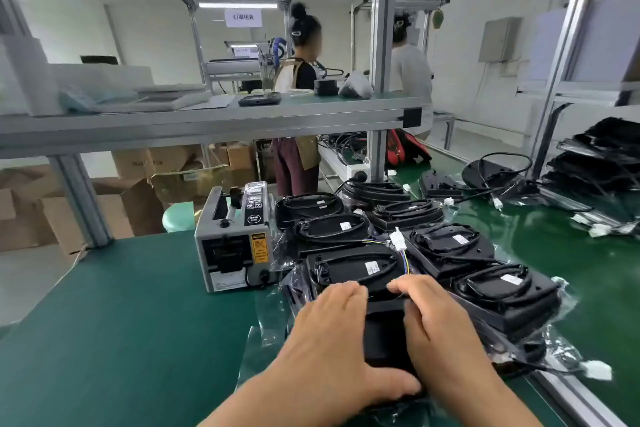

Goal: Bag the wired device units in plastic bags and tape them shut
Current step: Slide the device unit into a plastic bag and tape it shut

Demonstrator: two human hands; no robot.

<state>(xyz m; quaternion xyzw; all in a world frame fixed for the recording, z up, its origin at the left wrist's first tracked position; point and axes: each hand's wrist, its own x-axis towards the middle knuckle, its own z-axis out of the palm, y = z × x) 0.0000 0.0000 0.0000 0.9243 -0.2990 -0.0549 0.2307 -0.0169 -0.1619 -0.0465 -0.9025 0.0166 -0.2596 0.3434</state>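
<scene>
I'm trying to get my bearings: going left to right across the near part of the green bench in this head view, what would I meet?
tape dispenser → left hand → right hand → bagged unit → white connector
</scene>
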